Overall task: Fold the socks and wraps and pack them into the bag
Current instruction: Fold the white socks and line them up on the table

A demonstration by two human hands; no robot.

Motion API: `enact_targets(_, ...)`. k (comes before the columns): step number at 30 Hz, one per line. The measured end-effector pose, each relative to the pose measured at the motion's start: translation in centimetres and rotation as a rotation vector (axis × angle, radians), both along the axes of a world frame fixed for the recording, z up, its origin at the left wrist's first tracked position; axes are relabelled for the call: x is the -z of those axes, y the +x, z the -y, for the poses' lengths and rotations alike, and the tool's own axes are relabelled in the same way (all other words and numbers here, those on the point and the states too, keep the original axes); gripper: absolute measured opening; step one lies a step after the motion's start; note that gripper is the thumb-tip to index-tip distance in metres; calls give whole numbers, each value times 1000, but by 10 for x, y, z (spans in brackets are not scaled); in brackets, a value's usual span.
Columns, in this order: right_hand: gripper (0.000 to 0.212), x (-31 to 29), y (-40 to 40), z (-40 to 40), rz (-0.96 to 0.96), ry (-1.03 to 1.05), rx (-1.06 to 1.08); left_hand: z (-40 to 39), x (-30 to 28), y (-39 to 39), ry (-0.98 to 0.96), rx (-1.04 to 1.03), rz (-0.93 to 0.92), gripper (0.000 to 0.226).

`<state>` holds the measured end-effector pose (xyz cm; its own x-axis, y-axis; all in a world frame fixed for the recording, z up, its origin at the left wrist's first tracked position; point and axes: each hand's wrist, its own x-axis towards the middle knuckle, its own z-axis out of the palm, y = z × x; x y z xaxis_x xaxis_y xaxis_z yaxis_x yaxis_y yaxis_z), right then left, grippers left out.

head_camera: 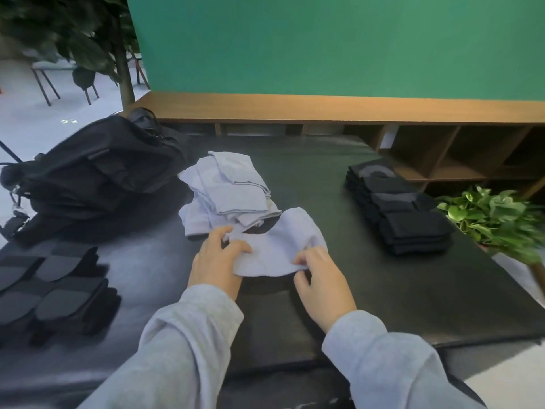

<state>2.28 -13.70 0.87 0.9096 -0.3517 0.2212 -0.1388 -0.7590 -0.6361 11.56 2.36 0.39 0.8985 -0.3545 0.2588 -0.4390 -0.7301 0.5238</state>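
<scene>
Left hand point(218, 259) down on near-left edge of pale sock point(277, 246), fingers bent, thumb and forefinger pinching the fabric. Right hand point(323, 280) at sock's near-right edge, fingertips curled and nipping a small fold of cloth; palm partly over dark table point(413, 290). Both hands gripping the same sock, neither flat nor fully clenched. Grey sleeves point(188, 343) on both arms.

Sock lying flat at centre of table, curved top edge facing away, just in front of loose heap of pale socks point(230, 193); far edge touching or overlapping that heap, cannot tell which. Heap untidy, several layers, between sock in hand and black bag point(100, 169). Bag at far left of table, slumped on its side, straps trailing off left; opening not readable from here.

Folded black stack point(398, 208) at right of table, neat, stepped rows, well apart from hands. Dark grey and black folded pieces point(56, 287) in rows at near left, beside left sleeve.

Beyond table: wooden shelf unit point(442, 154) under green wall point(324, 42). Leafy green plant point(495, 216) off right edge of table, blurred. Dark-leaved tree point(88, 39) at far left.
</scene>
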Motion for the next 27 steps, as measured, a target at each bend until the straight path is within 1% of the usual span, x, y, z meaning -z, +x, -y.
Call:
enact_targets(2, 17, 0, 0, 2, 7, 18, 58, -3, 3, -3, -70, 29, -9, 36)
enact_targets(4, 19, 0, 1, 4, 37, 21, 121, -4, 5, -9, -96, 74, 0, 37)
enact_targets(6, 23, 4, 1, 7, 44, -50, 170, -5, 5, -15, -126, 115, 4, 36)
enact_targets(8, 31, 7, -3, 8, -2, -115, 193, -6, 5, -20, -168, 175, 29, 40)
enact_targets(10, 39, 9, -8, 7, -10, -159, 143, -8, 9, -24, -188, 271, 89, 46)
enact_targets(12, 42, 10, -15, 3, 31, -198, 39, -9, 15, -26, -191, 337, 123, 40)
enact_targets(15, 39, 14, -26, -3, 130, -208, -82, -10, 20, -31, -138, 331, 128, 23)
enact_targets(17, 35, 15, -31, -4, 191, -210, -119, -10, 20, -36, -103, 349, 146, 22)
enact_targets(20, 21, 15, -34, -3, 215, -210, -124, -9, 16, -44, -98, 374, 121, 22)
enact_targets(22, 14, 13, -36, -1, 194, -192, -97, -10, 10, -48, -129, 337, 50, 21)
enact_targets(23, 12, 11, -38, 0, 171, -154, -76, -10, 9, -49, -144, 305, 13, 24)
enact_targets(25, 11, 9, -40, 2, 111, -69, -63, -10, 6, -50, -160, 246, -58, 29)
enact_targets(27, 11, 7, -42, 4, 84, -38, -70, -10, 3, -49, -167, 226, -110, 31)
